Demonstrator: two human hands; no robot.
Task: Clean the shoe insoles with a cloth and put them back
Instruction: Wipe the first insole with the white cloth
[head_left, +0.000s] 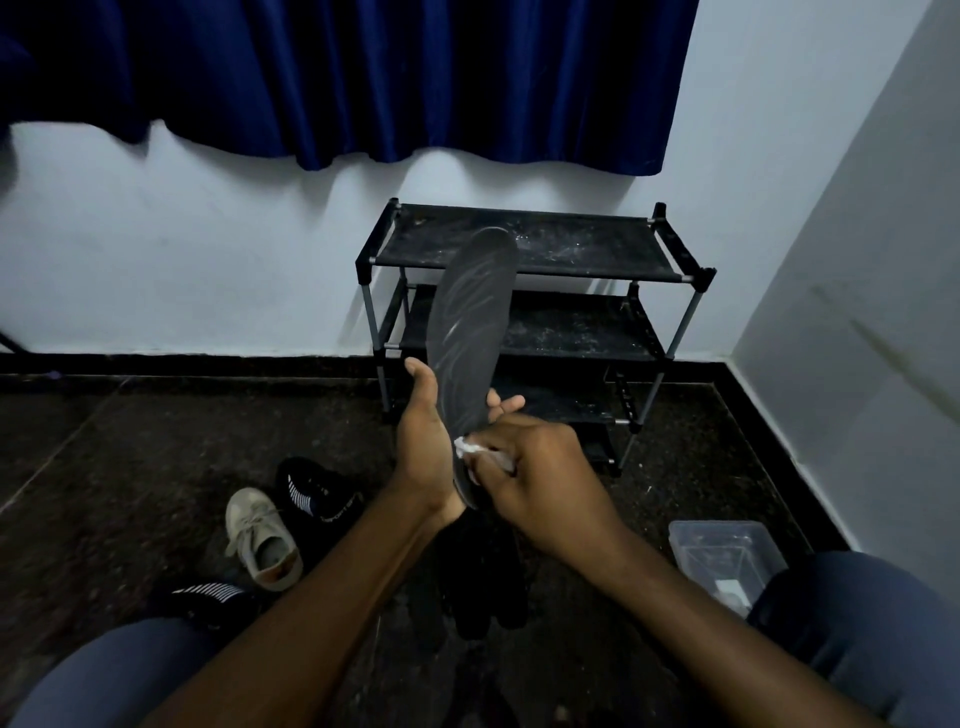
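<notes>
A dark insole (470, 332) is held upright before the shoe rack (524, 249), gripped low down by the left hand (423, 441), thumb on one edge, fingers curled round the other. A white cloth (466, 447) is pinched in the right hand (540, 478) and pressed to the insole's heel end. A clear plastic box (696, 551), holding a small pale item, is set on the floor (156, 441) at right.

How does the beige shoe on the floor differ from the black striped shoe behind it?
The beige shoe is light, with laces showing; the black shoe is dark with white stripes. The beige shoe lies farther from the wall than the black shoe. Both rest on the dark floor.
</notes>
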